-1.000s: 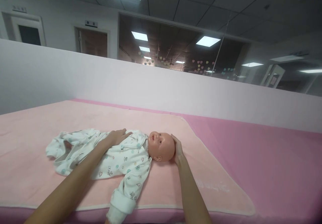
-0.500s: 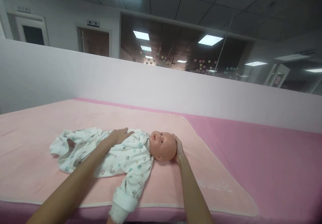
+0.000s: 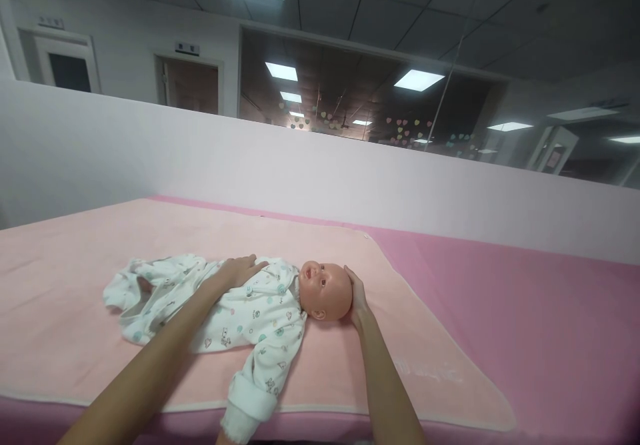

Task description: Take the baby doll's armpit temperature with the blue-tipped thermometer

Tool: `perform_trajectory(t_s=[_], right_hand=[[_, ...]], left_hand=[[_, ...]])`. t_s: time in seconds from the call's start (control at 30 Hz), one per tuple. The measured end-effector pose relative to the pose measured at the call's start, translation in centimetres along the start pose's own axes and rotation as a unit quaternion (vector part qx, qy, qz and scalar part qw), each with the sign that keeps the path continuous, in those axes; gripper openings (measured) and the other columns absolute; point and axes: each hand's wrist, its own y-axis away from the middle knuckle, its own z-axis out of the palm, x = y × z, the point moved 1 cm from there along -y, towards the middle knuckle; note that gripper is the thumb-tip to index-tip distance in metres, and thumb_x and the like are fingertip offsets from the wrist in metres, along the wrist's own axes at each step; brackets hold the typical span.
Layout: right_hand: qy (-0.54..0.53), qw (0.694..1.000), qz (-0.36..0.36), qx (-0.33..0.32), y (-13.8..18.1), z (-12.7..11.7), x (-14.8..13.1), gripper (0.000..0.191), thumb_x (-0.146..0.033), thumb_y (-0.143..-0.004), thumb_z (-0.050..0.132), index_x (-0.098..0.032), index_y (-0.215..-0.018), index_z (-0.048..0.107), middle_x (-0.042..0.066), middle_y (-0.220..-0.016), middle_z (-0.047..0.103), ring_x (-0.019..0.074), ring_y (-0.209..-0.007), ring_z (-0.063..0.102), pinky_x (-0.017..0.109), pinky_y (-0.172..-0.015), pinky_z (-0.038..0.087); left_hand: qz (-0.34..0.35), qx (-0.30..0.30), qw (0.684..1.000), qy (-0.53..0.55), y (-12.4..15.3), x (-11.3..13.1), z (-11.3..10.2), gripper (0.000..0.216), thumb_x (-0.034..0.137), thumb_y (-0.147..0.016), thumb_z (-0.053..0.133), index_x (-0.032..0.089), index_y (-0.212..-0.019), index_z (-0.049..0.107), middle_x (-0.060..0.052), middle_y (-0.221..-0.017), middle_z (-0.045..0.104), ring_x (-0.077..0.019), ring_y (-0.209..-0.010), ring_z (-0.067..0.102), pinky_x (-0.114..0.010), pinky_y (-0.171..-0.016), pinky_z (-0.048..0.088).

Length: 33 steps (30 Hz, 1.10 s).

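A baby doll (image 3: 326, 291) lies on its back across a peach blanket (image 3: 425, 338), its head toward the right. It wears a white bodysuit (image 3: 240, 321) printed with small animals, hearts and green dots. My left hand (image 3: 243, 271) rests flat on the doll's chest and belly with the fingers stretched out. Against the crown of the doll's head lies my right hand (image 3: 357, 295), cupped with open fingers; part of it is hidden behind the head. One sleeve (image 3: 255, 391) with a folded cuff reaches to the front edge.
The blanket covers a pink sheet (image 3: 565, 325), which shows at the right and along the edges. A white partition (image 3: 320, 171) stands behind the bed surface. Beyond it are a large window (image 3: 350, 85) with heart stickers and a brown door (image 3: 193, 85).
Hands and doll keep the same places relative to each other. The whole view has shifted very slightly to the right and down.
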Motion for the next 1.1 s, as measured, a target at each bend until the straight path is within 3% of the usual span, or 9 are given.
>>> perform_trajectory(t_s=[0.3,0.77,0.97,1.1], right_hand=[[0.01,0.999,-0.03,0.033,0.2,0.2,-0.4,0.048,-0.052,-0.075,0.046,-0.014,-0.098,0.064,0.012,-0.103,0.066,0.0294,-0.101,0.059,0.043,-0.088,0.045],[0.013,1.0,-0.02,0.016,-0.5,-0.5,0.1,0.049,-0.053,-0.075,0.045,-0.013,-0.095,0.066,0.011,-0.098,0.068,0.0284,-0.095,0.062,0.04,-0.084,0.047],[0.026,0.989,-0.107,0.099,-1.3,-1.9,0.0,0.037,-0.048,-0.074,0.051,-0.015,-0.083,0.067,0.009,-0.089,0.07,0.0255,-0.091,0.063,0.036,-0.082,0.048],[0.043,0.993,-0.08,0.071,-1.4,-1.9,0.3,0.036,-0.047,-0.074,0.052,-0.016,-0.082,0.067,0.008,-0.088,0.07,0.025,-0.087,0.064,0.034,-0.078,0.049]], left_hand=[[0.005,0.001,1.0,0.008,0.2,0.1,-0.1,0.058,0.062,-0.08,0.015,0.019,-0.088,0.052,-0.013,-0.093,0.066,-0.0306,-0.084,0.061,-0.039,-0.075,0.038],[-0.004,-0.005,1.0,0.02,0.3,0.1,-0.2,0.057,0.064,-0.078,0.018,0.019,-0.087,0.052,-0.014,-0.095,0.066,-0.0311,-0.086,0.06,-0.039,-0.076,0.038],[-0.007,-0.002,1.0,0.029,0.2,0.0,-0.2,0.057,0.064,-0.078,0.019,0.019,-0.087,0.053,-0.013,-0.096,0.066,-0.0304,-0.087,0.06,-0.039,-0.077,0.038],[-0.011,-0.005,0.999,0.032,0.2,0.0,-0.1,0.059,0.066,-0.077,0.018,0.02,-0.086,0.053,-0.012,-0.092,0.067,-0.03,-0.084,0.061,-0.038,-0.075,0.039]])
